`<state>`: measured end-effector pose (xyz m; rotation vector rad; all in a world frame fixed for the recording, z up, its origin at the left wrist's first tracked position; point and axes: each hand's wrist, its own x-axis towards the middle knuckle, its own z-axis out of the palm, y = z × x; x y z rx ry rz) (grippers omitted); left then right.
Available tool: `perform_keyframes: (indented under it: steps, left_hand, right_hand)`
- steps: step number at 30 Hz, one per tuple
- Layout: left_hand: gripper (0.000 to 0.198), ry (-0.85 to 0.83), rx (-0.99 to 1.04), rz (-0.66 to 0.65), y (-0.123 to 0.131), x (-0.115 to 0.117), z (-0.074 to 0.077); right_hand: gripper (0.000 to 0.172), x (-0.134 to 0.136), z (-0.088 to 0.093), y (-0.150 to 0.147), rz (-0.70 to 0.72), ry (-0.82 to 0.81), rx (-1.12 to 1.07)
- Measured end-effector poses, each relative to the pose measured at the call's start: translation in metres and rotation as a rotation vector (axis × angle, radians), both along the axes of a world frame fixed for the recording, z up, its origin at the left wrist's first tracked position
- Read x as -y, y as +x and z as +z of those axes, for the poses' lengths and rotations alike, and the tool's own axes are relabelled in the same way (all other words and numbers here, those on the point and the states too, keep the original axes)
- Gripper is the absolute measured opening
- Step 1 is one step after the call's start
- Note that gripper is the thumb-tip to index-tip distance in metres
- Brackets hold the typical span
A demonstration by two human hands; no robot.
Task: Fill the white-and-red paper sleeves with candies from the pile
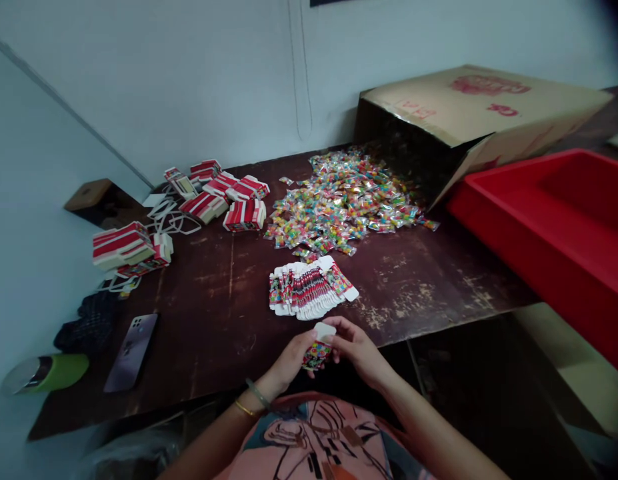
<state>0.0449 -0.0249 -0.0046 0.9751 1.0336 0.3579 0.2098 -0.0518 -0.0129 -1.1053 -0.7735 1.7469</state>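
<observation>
Just off the table's front edge, my left hand [291,359] and my right hand [356,348] both grip one small candy box [317,353] with a colourful print and a white flap at its top. My left fingers wrap its left side, while my right thumb and fingers pinch the flap end. Right beyond my hands, a fanned row of flattened candy boxes [311,290] lies on the table. Farther back spreads a large heap of small clear-wrapped, many-coloured candies [339,200].
Bundles of red-and-white flat boxes [209,197] lie at the back left of the brown table [199,287]. A phone [132,352], a green cup [63,372] and dark cloth [89,322] sit left. A large carton [489,100] and a red tray [549,247] stand right.
</observation>
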Motion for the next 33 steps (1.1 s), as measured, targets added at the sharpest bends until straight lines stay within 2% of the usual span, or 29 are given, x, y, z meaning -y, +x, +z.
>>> perform_keyframes:
  steps: [3,6,8,10,13,17,19,21,23,25,27,28,30,33]
  left_hand:
    - [0.040,0.030,-0.002,-0.037,0.000,-0.002,-0.002]
    - [0.033,0.023,-0.023,-0.005,0.000,-0.007,0.002]
    - [0.031,0.011,-0.010,0.039,0.000,-0.009,0.006]
    - [0.031,0.000,0.059,0.046,-0.001,-0.011,0.010]
    - [0.037,-0.022,0.199,-0.023,-0.003,-0.011,0.013]
    - [0.037,-0.003,0.135,-0.054,-0.007,-0.007,0.013]
    - [0.034,-0.054,0.136,-0.077,-0.007,-0.004,0.011]
    - [0.036,-0.120,0.155,-0.127,-0.006,-0.003,0.009]
    - [0.039,-0.135,0.144,-0.176,-0.001,-0.002,0.006]
    - [0.041,-0.059,0.094,-0.215,0.003,-0.003,0.004]
    - [0.038,0.062,0.031,-0.246,0.005,-0.006,0.004]
    - [0.036,0.109,0.010,-0.258,0.005,-0.008,0.004]
    - [0.034,0.129,0.016,-0.269,0.001,-0.012,0.007]
    - [0.040,-0.015,0.115,-0.252,-0.006,-0.015,0.012]
  right_hand:
    - [0.029,-0.004,0.009,0.005,0.104,0.107,0.109]
    - [0.020,-0.007,0.022,0.011,0.201,0.352,0.299]
    - [0.024,-0.010,0.029,0.013,0.201,0.451,0.359]
    - [0.024,-0.013,0.031,0.015,0.156,0.449,0.386]
    - [0.023,-0.017,0.029,0.014,0.101,0.429,0.440]
    - [0.024,-0.009,0.020,0.011,0.106,0.545,0.512]
    - [0.026,0.000,0.014,0.009,0.091,0.614,0.569]
    - [0.026,0.008,0.007,0.008,0.048,0.588,0.591]
    - [0.022,0.011,0.001,0.010,0.004,0.470,0.543]
    - [0.024,0.009,-0.001,0.013,-0.010,0.328,0.447]
    - [0.026,0.006,0.001,0.017,0.006,0.270,0.398]
    - [0.025,0.004,0.003,0.019,0.013,0.293,0.420]
    - [0.021,0.003,0.009,0.021,0.032,0.442,0.525]
    - [0.027,0.005,0.015,0.020,0.111,0.720,0.686]
